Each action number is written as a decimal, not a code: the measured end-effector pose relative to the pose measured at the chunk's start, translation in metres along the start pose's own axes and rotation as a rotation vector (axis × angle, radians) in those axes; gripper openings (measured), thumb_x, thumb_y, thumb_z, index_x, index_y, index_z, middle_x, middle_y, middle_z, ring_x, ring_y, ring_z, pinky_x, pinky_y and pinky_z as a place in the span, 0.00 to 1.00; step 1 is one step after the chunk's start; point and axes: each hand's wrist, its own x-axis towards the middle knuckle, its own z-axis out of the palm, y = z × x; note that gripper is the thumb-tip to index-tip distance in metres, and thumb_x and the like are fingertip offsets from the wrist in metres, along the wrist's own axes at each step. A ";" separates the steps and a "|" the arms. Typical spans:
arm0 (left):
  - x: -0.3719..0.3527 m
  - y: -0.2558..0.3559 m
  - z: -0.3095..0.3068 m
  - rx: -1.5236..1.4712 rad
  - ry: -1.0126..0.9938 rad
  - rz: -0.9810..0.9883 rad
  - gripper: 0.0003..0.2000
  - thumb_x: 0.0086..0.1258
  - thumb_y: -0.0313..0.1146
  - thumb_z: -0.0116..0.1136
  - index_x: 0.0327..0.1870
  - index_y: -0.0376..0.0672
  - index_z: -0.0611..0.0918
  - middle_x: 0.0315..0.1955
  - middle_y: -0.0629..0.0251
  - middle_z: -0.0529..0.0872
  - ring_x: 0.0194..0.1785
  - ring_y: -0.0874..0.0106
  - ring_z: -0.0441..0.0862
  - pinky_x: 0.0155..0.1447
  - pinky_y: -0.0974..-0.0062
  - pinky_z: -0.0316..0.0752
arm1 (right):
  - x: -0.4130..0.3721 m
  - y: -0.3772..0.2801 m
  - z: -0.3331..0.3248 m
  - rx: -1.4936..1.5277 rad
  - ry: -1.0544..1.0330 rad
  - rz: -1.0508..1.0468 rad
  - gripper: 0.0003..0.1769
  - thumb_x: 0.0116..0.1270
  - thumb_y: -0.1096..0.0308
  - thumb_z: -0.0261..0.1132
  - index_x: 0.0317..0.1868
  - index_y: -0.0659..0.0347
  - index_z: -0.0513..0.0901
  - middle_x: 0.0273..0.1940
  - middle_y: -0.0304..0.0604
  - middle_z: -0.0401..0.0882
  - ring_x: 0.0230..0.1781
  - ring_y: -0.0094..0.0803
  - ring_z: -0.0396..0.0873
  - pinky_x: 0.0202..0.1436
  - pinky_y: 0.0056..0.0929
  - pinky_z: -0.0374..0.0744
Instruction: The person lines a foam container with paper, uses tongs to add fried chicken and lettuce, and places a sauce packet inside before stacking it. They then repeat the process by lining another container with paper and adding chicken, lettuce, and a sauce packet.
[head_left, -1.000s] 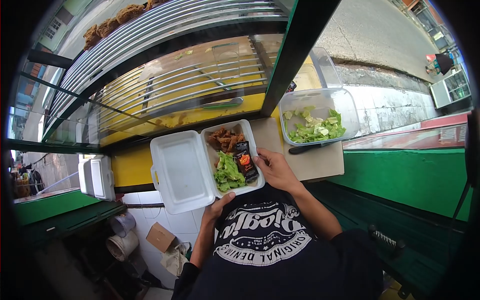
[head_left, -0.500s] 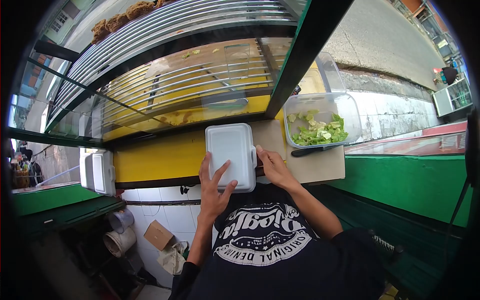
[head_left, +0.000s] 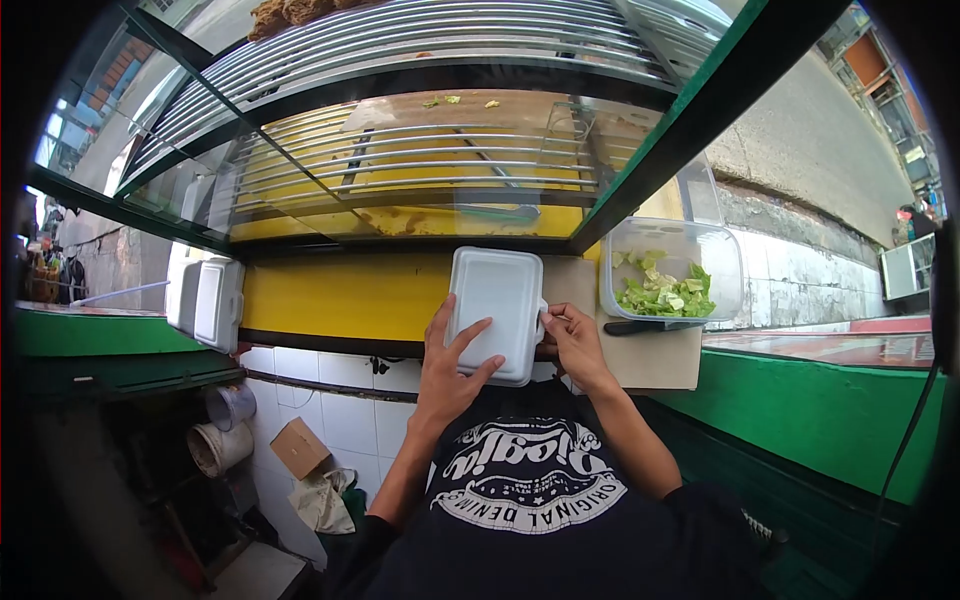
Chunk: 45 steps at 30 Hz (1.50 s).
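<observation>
Counter (head_left: 340, 295) in yellow below the glass case, carrying a cutting board (head_left: 650, 358) and, just left of it at the front edge, the foam box (head_left: 497, 295) with lid down. Left hand (head_left: 450, 368) laid flat on the lid, fingers spread open; right hand (head_left: 572, 342) at the right rim, fingers seemingly pinched on the closing tab, so probably the sealing step. Next calls for firm pressure at that 1 tab, lid kept level.
</observation>
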 end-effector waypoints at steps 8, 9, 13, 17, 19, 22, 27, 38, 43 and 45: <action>0.003 -0.011 -0.007 -0.231 0.022 -0.086 0.35 0.56 0.34 0.71 0.67 0.46 0.70 0.70 0.51 0.62 0.73 0.53 0.60 0.74 0.59 0.57 | 0.013 -0.012 0.013 -0.285 -0.046 -0.086 0.18 0.72 0.71 0.57 0.60 0.68 0.71 0.44 0.45 0.82 0.41 0.26 0.80 0.42 0.26 0.81; 0.004 -0.013 -0.009 -0.233 0.029 -0.092 0.35 0.56 0.34 0.71 0.67 0.46 0.70 0.70 0.51 0.62 0.73 0.53 0.60 0.74 0.59 0.57 | 0.016 -0.013 0.015 -0.203 0.013 -0.225 0.22 0.71 0.69 0.59 0.61 0.69 0.69 0.45 0.47 0.82 0.43 0.29 0.80 0.48 0.28 0.79; 0.009 -0.020 -0.017 -0.288 -0.087 -0.061 0.38 0.55 0.34 0.71 0.69 0.43 0.66 0.70 0.51 0.63 0.72 0.54 0.61 0.74 0.62 0.57 | 0.032 -0.030 0.024 -0.100 0.142 -0.324 0.29 0.66 0.61 0.64 0.62 0.70 0.70 0.46 0.49 0.81 0.46 0.32 0.78 0.56 0.30 0.74; 0.017 -0.024 -0.028 -0.305 -0.180 -0.029 0.41 0.54 0.35 0.72 0.70 0.43 0.64 0.69 0.52 0.65 0.72 0.55 0.62 0.74 0.64 0.57 | 0.041 -0.049 0.023 -0.567 0.010 -0.296 0.28 0.59 0.59 0.72 0.53 0.70 0.75 0.41 0.43 0.80 0.40 0.27 0.75 0.47 0.25 0.73; 0.013 -0.021 -0.031 -0.209 -0.117 -0.078 0.39 0.56 0.37 0.71 0.70 0.42 0.64 0.69 0.50 0.65 0.72 0.54 0.62 0.74 0.63 0.58 | 0.042 -0.050 0.020 -0.547 0.014 -0.240 0.25 0.59 0.60 0.72 0.49 0.69 0.76 0.39 0.41 0.79 0.38 0.26 0.74 0.45 0.24 0.73; 0.000 -0.023 -0.036 -0.151 -0.019 -0.231 0.39 0.59 0.40 0.69 0.70 0.40 0.63 0.68 0.48 0.65 0.71 0.54 0.62 0.74 0.63 0.58 | 0.040 -0.045 0.008 -0.515 0.018 -0.195 0.20 0.57 0.60 0.73 0.41 0.65 0.76 0.35 0.39 0.77 0.36 0.23 0.73 0.41 0.21 0.71; -0.014 -0.046 -0.052 -0.417 0.017 -0.334 0.40 0.60 0.42 0.69 0.70 0.37 0.62 0.68 0.49 0.64 0.69 0.56 0.66 0.71 0.62 0.63 | 0.012 -0.057 0.031 -0.425 -0.127 0.053 0.29 0.56 0.63 0.70 0.55 0.64 0.70 0.41 0.46 0.80 0.40 0.28 0.77 0.47 0.25 0.73; -0.023 -0.114 -0.194 -0.515 0.003 -0.395 0.39 0.56 0.39 0.73 0.69 0.40 0.66 0.65 0.53 0.69 0.67 0.60 0.69 0.68 0.58 0.69 | 0.019 -0.022 0.162 -0.279 -0.402 0.114 0.49 0.52 0.63 0.69 0.73 0.63 0.56 0.59 0.50 0.73 0.59 0.35 0.73 0.64 0.30 0.69; -0.024 -0.171 -0.284 -0.455 0.132 -0.292 0.33 0.60 0.38 0.69 0.66 0.39 0.70 0.63 0.54 0.73 0.60 0.63 0.76 0.55 0.68 0.77 | 0.015 0.005 0.250 -0.137 -0.370 0.083 0.48 0.52 0.63 0.68 0.72 0.66 0.57 0.59 0.49 0.72 0.59 0.36 0.73 0.64 0.30 0.69; -0.018 -0.203 -0.332 -0.277 0.363 -0.239 0.31 0.62 0.38 0.67 0.65 0.39 0.71 0.62 0.56 0.75 0.61 0.63 0.75 0.59 0.65 0.74 | 0.013 0.015 0.275 -0.089 -0.366 0.097 0.48 0.52 0.62 0.68 0.72 0.66 0.57 0.59 0.49 0.71 0.59 0.36 0.72 0.64 0.30 0.69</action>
